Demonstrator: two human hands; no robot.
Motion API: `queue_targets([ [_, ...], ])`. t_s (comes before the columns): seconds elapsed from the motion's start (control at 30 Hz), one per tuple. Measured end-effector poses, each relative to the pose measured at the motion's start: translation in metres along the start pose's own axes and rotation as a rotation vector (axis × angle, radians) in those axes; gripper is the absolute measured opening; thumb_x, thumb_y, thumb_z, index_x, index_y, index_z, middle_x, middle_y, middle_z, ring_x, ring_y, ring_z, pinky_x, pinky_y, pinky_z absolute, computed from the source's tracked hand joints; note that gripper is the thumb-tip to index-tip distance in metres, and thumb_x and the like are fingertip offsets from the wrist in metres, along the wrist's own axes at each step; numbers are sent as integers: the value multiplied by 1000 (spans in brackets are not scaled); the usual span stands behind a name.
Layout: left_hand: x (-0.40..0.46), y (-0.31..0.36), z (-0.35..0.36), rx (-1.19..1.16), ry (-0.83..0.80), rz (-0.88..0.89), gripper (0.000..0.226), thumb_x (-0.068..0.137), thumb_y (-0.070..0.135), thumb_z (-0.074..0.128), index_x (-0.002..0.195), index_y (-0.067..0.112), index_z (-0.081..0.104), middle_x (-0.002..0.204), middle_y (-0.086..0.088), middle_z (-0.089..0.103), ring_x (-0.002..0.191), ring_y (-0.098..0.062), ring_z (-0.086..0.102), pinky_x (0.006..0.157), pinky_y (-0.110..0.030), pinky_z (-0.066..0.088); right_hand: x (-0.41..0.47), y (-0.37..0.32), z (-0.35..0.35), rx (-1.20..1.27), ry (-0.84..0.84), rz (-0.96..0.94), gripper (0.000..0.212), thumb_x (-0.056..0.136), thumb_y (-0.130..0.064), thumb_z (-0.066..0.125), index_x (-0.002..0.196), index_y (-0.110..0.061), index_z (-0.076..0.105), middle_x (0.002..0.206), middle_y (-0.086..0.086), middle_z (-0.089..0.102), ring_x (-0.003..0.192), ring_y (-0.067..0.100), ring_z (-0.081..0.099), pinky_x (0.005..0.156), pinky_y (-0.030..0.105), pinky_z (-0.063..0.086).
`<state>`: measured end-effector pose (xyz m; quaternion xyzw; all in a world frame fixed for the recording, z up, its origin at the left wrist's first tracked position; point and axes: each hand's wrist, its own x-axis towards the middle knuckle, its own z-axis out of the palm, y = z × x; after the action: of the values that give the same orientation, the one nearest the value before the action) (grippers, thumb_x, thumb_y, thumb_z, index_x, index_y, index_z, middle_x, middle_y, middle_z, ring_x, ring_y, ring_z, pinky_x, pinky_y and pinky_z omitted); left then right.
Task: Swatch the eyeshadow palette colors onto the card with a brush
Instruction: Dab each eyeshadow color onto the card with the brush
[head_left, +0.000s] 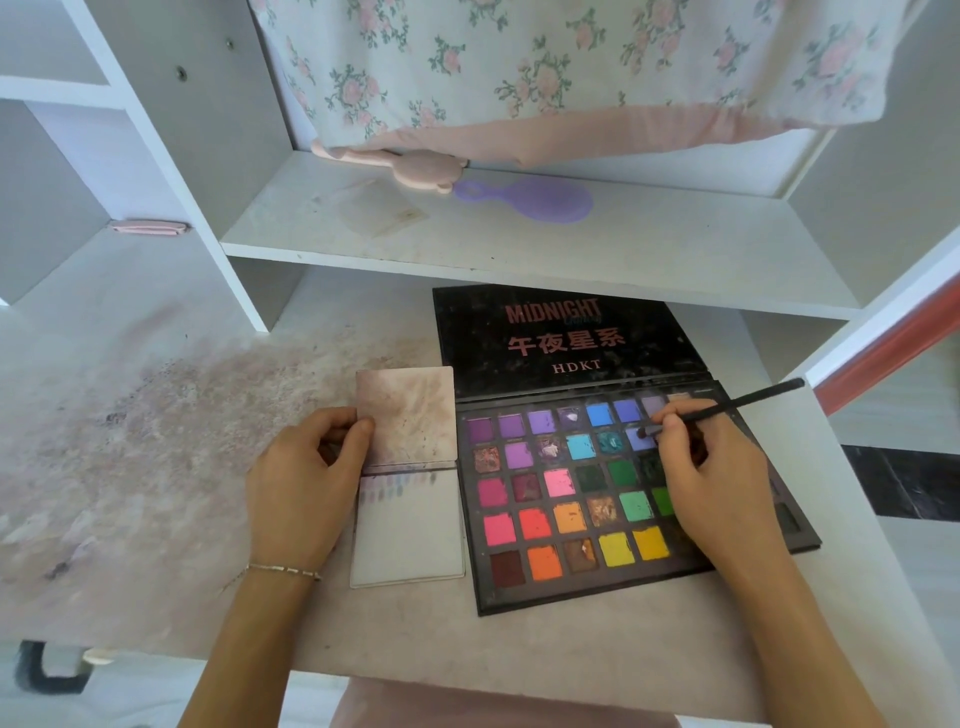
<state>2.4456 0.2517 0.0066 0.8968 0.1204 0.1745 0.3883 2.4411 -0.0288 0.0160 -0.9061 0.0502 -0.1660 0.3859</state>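
Brush (727, 406): thin, light black handle, pinched pencil-fashion near the ferrule by the right hand (711, 483), tip down in a periwinkle pan of the open palette (613, 499) lying flat on the table (156, 441); pressed powders look crumbly, so a light touch is judged best. Card (408, 525): stiff, light booklet just left of the palette, a row of pale swatches along its top; the left hand (301, 483) grips its raised cover at the edge.

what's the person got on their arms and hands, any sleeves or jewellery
Both forearms are bare, with no sleeves in view. The left hand has a thin silver chain bracelet at the wrist. The right hand shows no rings, watch or bracelet. No gloves on either hand.
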Motion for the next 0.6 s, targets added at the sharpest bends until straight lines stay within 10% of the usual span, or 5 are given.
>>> queue_targets([
  [0.6,0,-1,0,-7,-2,-5,8,83,23,62,85,21,69,66,11,58,64,-9,52,57,-24,37,-1,-1,-1,-3,-22,-22,9,91,-12,47,89,-20,50,74,-20,49,69,-5,51,49,8,36],
])
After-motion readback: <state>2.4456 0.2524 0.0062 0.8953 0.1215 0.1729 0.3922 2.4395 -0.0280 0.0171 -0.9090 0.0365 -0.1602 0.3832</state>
